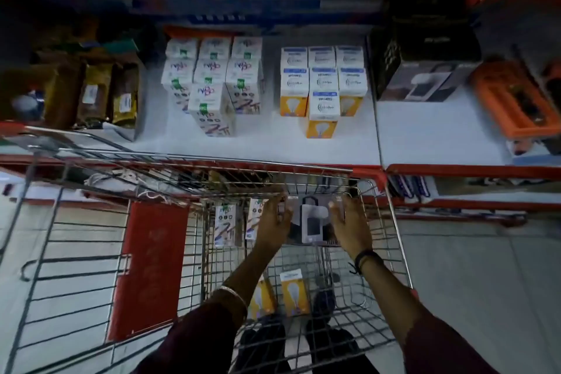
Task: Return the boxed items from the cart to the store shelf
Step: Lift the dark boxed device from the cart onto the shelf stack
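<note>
**Two hands around a grey box in a wire cart, at a store shelf**

As the head camera looks steeply down, a silver wire shopping cart (391,222) stands pushed up against a white store shelf with a red front edge (273,146). Both bare hands reach into the far end of the cart. The left hand (273,222) presses flat against the left side of a dark grey box printed with a white lantern-like device (309,222), and the right hand (349,225) presses against its right side, so the box is clasped between the two palms with fingers extended. Whether the box rests on the cart floor or is lifted cannot be told.

Left of that box, inside the cart, stand two tall white boxes with colourful markings (225,223). Nearer the person lie two small yellow-and-white light-bulb boxes (293,293).

On the shelf above, a group of matching tall white boxes (212,82) stands at centre left, and a group of matching yellow-and-white bulb boxes (323,82) stands just right of it. Further right sits a grey box with the same lantern picture (425,82), beside an orange packaged item (513,100). Brown and gold pouches (94,91) fill the far left.
</note>
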Tool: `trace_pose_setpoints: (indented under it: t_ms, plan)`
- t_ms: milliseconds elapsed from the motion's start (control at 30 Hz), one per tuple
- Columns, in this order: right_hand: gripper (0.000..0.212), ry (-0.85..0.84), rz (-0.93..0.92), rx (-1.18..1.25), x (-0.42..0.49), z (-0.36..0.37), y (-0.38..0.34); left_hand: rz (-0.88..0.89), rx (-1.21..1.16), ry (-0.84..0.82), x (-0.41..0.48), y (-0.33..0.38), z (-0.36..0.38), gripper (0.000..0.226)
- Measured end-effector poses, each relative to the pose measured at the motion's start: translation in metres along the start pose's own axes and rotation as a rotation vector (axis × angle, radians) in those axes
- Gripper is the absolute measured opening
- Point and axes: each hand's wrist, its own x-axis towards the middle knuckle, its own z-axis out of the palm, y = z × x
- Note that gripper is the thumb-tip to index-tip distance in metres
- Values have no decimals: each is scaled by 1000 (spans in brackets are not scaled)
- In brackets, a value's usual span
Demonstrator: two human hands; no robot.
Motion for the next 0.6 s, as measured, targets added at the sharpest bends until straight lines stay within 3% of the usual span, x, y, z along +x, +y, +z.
trace_pose_setpoints:
  t_ms: [167,367,600]
  plan:
    - [43,-87,157,29,30,18,22,-185,-2,-56,32,-21,21,42]
    - [41,-74,273,189,55,40,51,-359,62,-123,65,-73,50,69]
    - [43,-96,308,160,59,47,76,-367,90,-168,57,-50,44,44]
